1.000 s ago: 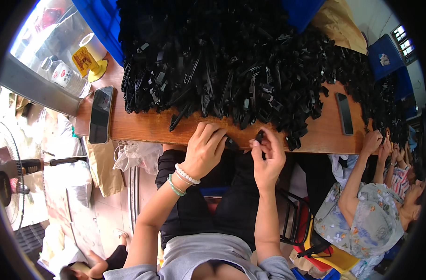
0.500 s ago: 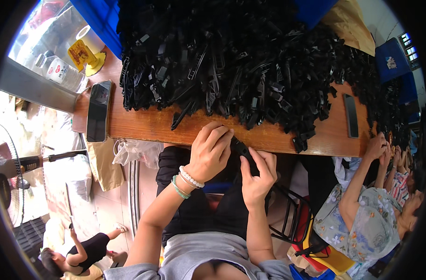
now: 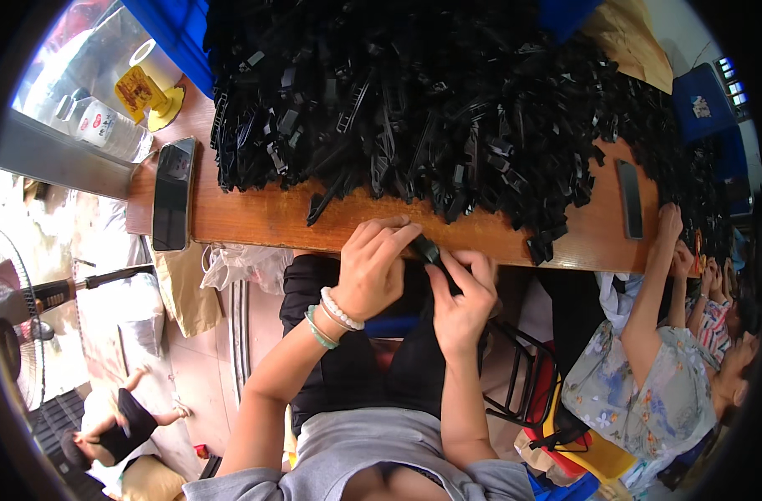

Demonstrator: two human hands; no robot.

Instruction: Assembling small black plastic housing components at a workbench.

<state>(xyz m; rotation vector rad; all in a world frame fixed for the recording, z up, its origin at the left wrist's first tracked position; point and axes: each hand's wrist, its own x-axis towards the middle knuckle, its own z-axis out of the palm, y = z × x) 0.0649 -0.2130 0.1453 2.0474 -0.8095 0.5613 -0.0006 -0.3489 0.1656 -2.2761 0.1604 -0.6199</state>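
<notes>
A small black plastic part [image 3: 425,248] is held between my two hands, just past the table's near edge. My left hand [image 3: 376,260], with beaded bracelets at the wrist, pinches its upper-left end. The fingers of my right hand [image 3: 464,302] close on its lower-right end. Fingers cover both ends, so its full shape is hidden. Beyond my hands, a large heap of black plastic parts [image 3: 381,108] covers much of the wooden table [image 3: 256,219]. A few loose pieces lie along the heap's near side.
A phone [image 3: 174,194] lies at the table's left, another phone [image 3: 629,200] at the right. Behind the left one are a yellow stand [image 3: 154,100] and a clear plastic bottle [image 3: 105,127]. At right, a person in a floral top [image 3: 640,384] reaches toward the table.
The black part has turned slightly between my fingers, and my right hand has shifted a little. At right, the neighbour's arm has moved farther over the table. The person at lower left has moved.
</notes>
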